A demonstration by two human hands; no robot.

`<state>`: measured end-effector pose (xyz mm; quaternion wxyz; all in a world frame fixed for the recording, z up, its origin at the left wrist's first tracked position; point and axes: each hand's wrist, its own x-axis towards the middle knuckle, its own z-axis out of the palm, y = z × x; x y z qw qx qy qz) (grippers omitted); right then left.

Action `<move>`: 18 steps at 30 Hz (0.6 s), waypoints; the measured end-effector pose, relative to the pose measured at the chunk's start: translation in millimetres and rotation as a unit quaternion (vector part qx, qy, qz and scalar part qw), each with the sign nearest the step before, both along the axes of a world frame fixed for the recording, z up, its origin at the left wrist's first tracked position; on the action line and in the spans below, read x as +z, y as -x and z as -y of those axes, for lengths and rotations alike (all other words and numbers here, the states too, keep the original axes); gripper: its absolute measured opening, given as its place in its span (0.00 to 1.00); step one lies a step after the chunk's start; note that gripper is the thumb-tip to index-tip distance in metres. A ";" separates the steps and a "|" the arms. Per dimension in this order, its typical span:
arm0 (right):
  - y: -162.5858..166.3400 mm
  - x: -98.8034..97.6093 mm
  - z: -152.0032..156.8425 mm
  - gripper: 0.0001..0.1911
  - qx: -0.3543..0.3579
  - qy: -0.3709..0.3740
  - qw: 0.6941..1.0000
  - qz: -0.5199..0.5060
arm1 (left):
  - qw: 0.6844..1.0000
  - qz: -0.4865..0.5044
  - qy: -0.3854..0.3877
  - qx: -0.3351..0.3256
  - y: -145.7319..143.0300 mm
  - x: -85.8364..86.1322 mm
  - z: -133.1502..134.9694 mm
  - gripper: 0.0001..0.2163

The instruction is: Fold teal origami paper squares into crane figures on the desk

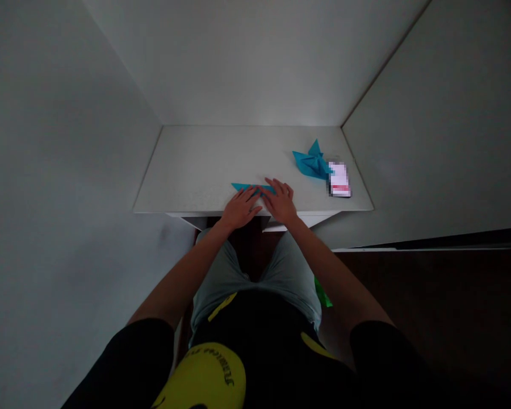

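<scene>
both hands are at the front of the white desk [196,165], over a strip of folded blue paper [241,186]. the paper lies near the middle of the front edge, long and narrow, running from side to side, with a pointed end showing past the fingers on the left. its middle is partly covered, so the folds there cannot be made out.

the left hand [240,209] rests palm down on the paper's near side, fingers stretched forward and close together, thumb wide of them and pointing right. the right hand [282,204] lies over the paper's right part, fingers spread and slightly bent, wider than those of the left. the two hands' fingertips come together over the middle of the paper; whether they touch each other is too small to tell. neither hand is closed round anything.

toward the back right of the desk stands a folded blue model [313,165] with several points, one of them upright. its right tip overlaps the left edge of a phone [339,180], which lies face up with a lit, blurred screen. the model and phone are well apart from the paper. white walls [255,62] enclose the desk.
</scene>
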<state>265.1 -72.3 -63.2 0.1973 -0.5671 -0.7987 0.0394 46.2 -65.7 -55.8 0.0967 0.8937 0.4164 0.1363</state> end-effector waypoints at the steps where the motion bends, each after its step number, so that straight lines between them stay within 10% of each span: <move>1: 2.0 1.1 5.1 0.28 0.030 0.012 0.999 0.019 | 1.000 -0.005 -0.001 0.001 1.1 -0.2 -0.4 0.28; 18: -45.8 -11.3 -4.0 0.35 -0.070 0.040 0.996 -0.041 | 0.990 0.035 -0.013 0.134 45.9 -4.2 -33.8 0.23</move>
